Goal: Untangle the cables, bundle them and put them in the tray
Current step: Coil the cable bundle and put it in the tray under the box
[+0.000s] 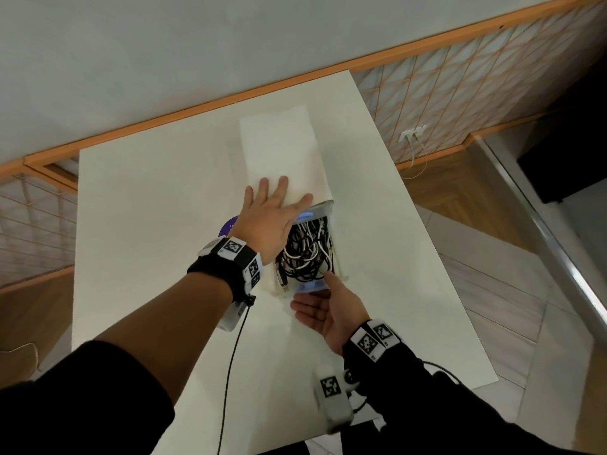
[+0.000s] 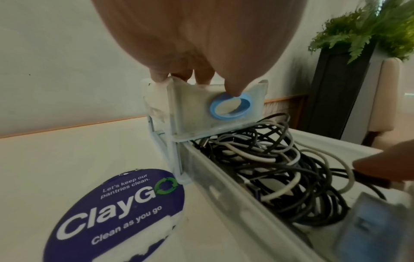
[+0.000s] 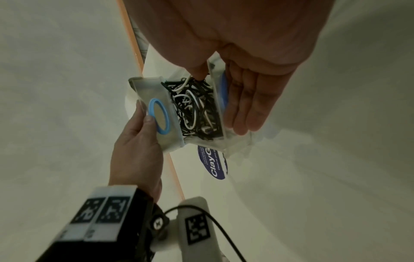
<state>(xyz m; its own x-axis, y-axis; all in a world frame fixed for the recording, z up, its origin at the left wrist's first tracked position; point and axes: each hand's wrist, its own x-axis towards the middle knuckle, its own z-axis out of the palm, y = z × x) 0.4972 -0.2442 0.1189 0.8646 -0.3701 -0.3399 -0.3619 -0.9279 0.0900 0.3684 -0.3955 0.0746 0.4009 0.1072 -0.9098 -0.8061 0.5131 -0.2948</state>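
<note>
A clear plastic tray (image 1: 316, 210) with blue ring handles on both end walls stands on the white table, full of tangled black and white cables (image 1: 305, 251). My left hand (image 1: 279, 208) holds the far end wall. Its thumb presses the blue ring (image 2: 230, 106) and its fingers reach over the top behind the wall. My right hand (image 1: 323, 308) holds the near end wall, thumb inside on the cables (image 3: 192, 106) and straight fingers (image 3: 248, 106) flat against the outside. The left hand (image 3: 136, 147) also shows in the right wrist view. I cannot tell whether the tray (image 2: 224, 179) is lifted.
A white sheet (image 1: 282, 149) lies on the table just beyond the tray, under my left fingers. A round purple ClayGo sticker (image 2: 121, 212) is on the table left of the tray. The table's right edge (image 1: 427, 224) drops to the floor. A potted plant (image 2: 369, 26) stands at the back right.
</note>
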